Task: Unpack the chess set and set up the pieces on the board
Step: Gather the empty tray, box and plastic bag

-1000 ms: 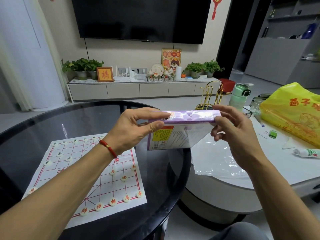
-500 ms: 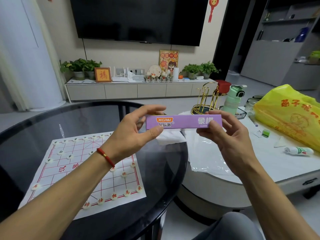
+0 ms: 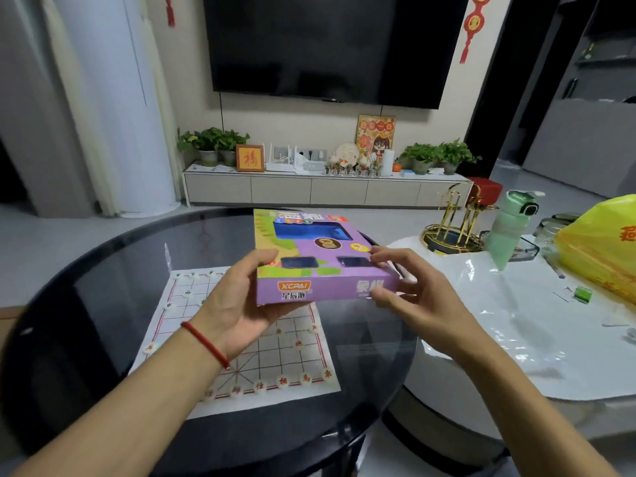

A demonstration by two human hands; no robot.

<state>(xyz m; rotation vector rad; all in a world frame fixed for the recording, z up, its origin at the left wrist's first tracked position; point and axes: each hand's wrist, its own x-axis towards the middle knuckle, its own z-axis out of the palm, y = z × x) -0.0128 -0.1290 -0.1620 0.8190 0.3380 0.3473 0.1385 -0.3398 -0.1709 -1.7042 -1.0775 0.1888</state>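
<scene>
We hold the purple chess box (image 3: 320, 266) flat above the board (image 3: 241, 339), left hand (image 3: 237, 301) gripping its left end, right hand (image 3: 409, 290) maybe pinching the right, so its top faces us

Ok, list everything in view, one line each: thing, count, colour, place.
chess box: one, purple, held above the round table
paper board: one, white with red lines, on the round table
chess pieces: many, pale discs, on the paper board
round table: one, dark glass, in front
white table: one, at right
water bottle: one, pale green, on the white table
plastic bag: one, yellow, far right
gold rack: one, on the white table
television: one, black, on the wall
potted plants: several, green, on the cabinet
left hand: grips the box's left end
right hand: fingers at the box's right end
</scene>
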